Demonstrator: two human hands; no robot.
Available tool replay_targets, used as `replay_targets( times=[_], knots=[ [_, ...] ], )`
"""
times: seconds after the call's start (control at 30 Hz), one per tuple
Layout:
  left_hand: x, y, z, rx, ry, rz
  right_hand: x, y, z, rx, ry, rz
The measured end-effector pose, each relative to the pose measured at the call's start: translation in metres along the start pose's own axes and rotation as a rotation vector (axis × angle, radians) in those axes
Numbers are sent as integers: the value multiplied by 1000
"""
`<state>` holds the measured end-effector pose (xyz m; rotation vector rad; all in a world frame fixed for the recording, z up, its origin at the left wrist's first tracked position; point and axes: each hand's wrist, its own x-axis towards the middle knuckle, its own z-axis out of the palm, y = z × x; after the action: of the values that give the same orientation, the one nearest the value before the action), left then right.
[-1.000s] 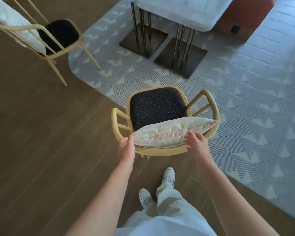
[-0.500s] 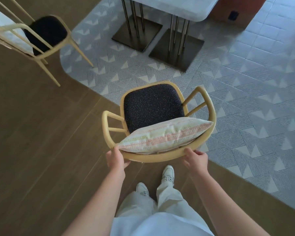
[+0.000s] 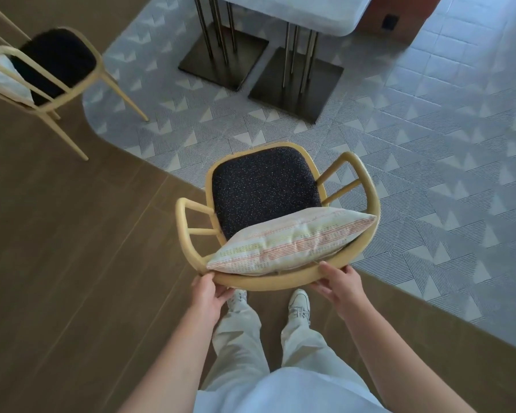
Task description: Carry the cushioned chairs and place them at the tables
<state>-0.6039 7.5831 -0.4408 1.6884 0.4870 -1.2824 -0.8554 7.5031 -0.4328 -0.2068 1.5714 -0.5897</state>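
A yellow-framed chair [image 3: 367, 186] with a dark speckled seat [image 3: 264, 186] sits in front of me, straddling the edge between wood floor and patterned tile. A striped pillow [image 3: 289, 242] leans against its curved back rail. My left hand [image 3: 207, 293] grips that rail at its left end, fingers curled underneath. My right hand [image 3: 338, 283] grips the rail at its right side, thumb on top. A pale-topped table [image 3: 334, 13] on dark metal bases stands ahead at the top.
A second yellow chair [image 3: 81, 81] with a dark seat and a pillow stands at the upper left. Two square table bases [image 3: 295, 84] rest on the grey triangle-patterned tile. Brown wood floor [image 3: 57, 263] spreads left. My feet and pale trousers are just behind the chair.
My hands slid from the pillow's edges down onto the back rail and took hold of it. The view has shifted toward the table, and the chair sits closer to my feet.
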Motion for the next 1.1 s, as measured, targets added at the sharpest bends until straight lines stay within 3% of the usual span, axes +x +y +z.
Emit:
replay_targets(
  times=[0.33, 0.6, 0.93, 1.1],
  knots=[
    [53, 122, -24, 58, -31, 63, -11, 7, 109, 147, -32, -60],
    [94, 182, -52, 101, -31, 70, -10, 30, 178, 185, -36, 14],
    [97, 181, -75, 59, -64, 117, -9, 49, 197, 189, -5, 84],
    [84, 167, -75, 200, -42, 158, -11, 45, 191, 194, -14, 132]
  ],
)
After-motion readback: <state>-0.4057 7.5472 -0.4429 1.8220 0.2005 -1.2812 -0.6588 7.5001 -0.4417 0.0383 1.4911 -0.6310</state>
